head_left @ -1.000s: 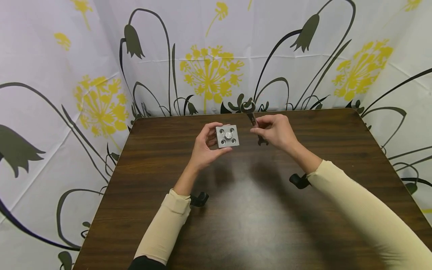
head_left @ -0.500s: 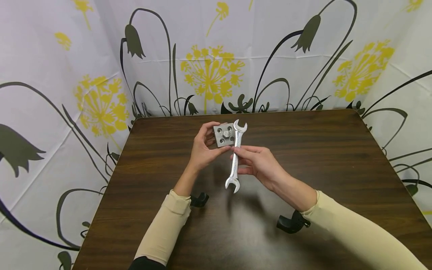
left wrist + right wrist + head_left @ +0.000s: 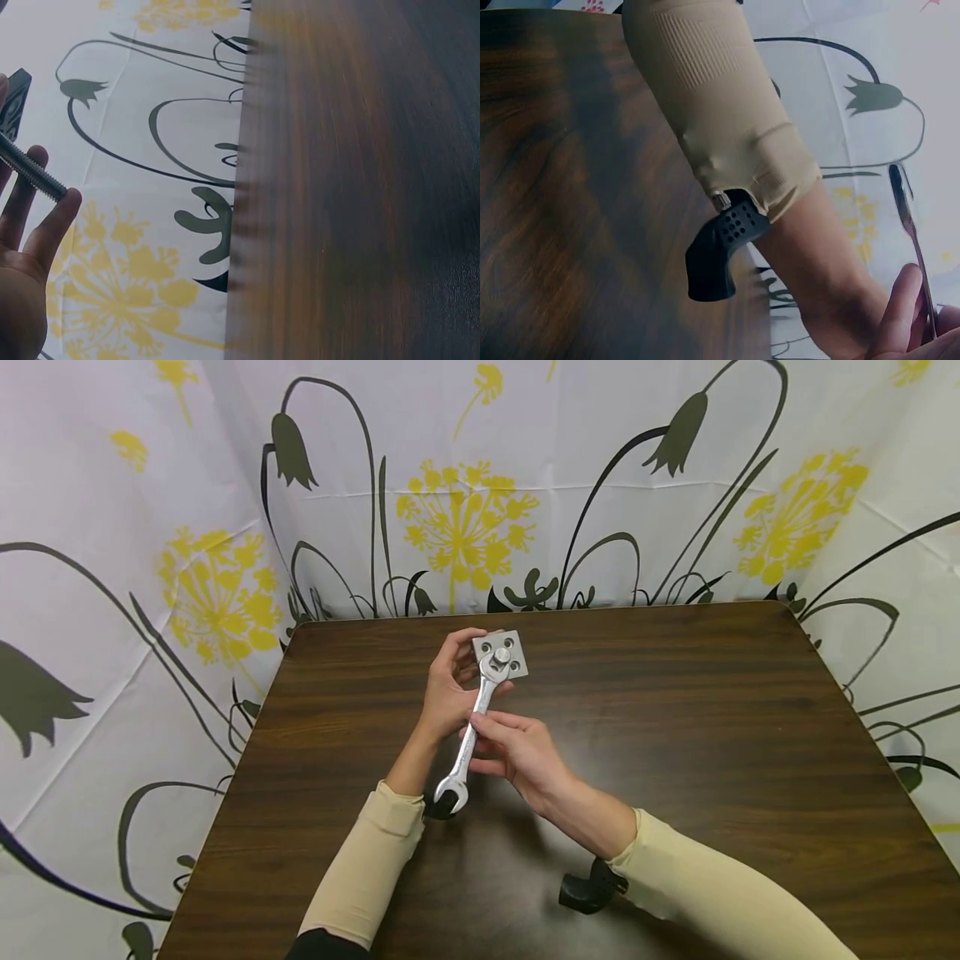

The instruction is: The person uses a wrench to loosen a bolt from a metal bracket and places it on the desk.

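Note:
My left hand (image 3: 448,693) grips a small square metal plate (image 3: 515,648) by its left and lower edges, with the holed face toward the head camera. A bolt head (image 3: 502,655) stands out from the plate's middle. Behind the plate, the left wrist view shows the threaded bolt shank (image 3: 34,174), with a fingertip at its end. My right hand (image 3: 528,760) pinches a double open-ended wrench (image 3: 465,753) near mid-handle. The wrench's upper jaw lies at the bolt head; whether it is fully seated I cannot tell. In the right wrist view the wrench (image 3: 916,244) appears edge-on.
Below the hands lies a dark wood-grain table (image 3: 675,710). A flower-printed curtain (image 3: 585,435) hangs behind and beside it. Black wrist mounts (image 3: 588,893) stick out under both sleeves; the wrench's lower end overlaps the left one in the head view.
My right hand has swung the wrench left and down from beside the plate, turning its flat face to the camera, and brought its upper jaw to the bolt head. The left hand barely moved.

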Demonstrator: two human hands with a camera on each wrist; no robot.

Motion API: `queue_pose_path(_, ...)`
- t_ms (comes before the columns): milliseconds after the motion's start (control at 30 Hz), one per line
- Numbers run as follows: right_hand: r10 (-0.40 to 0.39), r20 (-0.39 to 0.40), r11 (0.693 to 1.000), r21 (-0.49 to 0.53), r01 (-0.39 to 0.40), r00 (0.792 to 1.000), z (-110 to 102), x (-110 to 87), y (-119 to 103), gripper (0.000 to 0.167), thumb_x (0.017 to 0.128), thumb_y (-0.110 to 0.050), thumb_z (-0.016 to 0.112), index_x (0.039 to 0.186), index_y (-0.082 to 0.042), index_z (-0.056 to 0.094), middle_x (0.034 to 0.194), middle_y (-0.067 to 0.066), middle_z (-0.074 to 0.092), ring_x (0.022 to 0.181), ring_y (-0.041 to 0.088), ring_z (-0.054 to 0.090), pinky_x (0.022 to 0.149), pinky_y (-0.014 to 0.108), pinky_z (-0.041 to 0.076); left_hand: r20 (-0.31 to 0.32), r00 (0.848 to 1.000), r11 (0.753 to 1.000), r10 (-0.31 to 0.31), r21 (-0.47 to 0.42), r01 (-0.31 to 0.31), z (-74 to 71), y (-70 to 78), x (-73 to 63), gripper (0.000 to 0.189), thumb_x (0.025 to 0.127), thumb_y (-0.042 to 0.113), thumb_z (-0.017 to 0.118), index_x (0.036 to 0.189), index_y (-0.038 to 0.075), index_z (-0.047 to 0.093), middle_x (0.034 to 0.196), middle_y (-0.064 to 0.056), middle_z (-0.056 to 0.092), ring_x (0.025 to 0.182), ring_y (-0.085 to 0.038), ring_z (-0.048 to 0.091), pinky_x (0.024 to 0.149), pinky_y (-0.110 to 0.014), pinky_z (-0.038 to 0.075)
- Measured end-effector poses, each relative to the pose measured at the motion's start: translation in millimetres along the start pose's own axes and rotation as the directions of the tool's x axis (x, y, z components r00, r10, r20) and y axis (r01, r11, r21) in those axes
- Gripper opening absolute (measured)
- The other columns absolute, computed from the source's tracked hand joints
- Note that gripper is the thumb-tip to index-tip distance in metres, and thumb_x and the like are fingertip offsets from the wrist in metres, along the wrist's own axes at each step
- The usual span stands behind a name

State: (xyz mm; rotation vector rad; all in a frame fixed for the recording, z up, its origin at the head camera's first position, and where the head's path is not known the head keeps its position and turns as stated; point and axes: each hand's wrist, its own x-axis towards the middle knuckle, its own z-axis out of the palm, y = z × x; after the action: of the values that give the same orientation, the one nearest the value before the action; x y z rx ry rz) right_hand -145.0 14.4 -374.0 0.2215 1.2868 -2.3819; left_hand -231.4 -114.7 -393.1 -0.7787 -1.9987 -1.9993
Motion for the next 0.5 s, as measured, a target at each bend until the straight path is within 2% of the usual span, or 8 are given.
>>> queue_pose_path(300, -0.045, -0.052, 0.999, 0.001, 0.046, 0.998, 5.0, 0.6, 4.7, 0.03, 0.094, -0.009, 0.067, 0.117, 0.01, 0.064, 0.086, 0.01, 0.072, 0.074, 0.014, 0.067, 0.065, 0.034, 0.059, 0.001, 1.0, 1.0, 0.004, -0.013, -0.004, -1.3, 0.0, 0.4, 0.072, 0.065, -0.019, 0.082, 0.127, -0.009, 0.046, 0.126, -0.022, 0.062, 0.104, -0.021, 0.064, 0.083, -0.037, 0.055)
queue_pose_path(500, -0.081, -0.102, 0.996, -0.058, 0.075, 0.992, -0.8, 1.5, 4.7, 0.032, 0.092, -0.011, 0.068, 0.116, 0.01, 0.066, 0.081, 0.006, 0.071, 0.073, 0.013, 0.065, 0.057, 0.028, 0.057, 0.003, 1.0, 1.0, 0.006, 0.001, -0.006, -3.7, 0.6, 0.3, 0.072, 0.066, -0.017, 0.082, 0.127, -0.009, 0.047, 0.125, -0.021, 0.063, 0.105, -0.021, 0.064, 0.083, -0.053, 0.052)
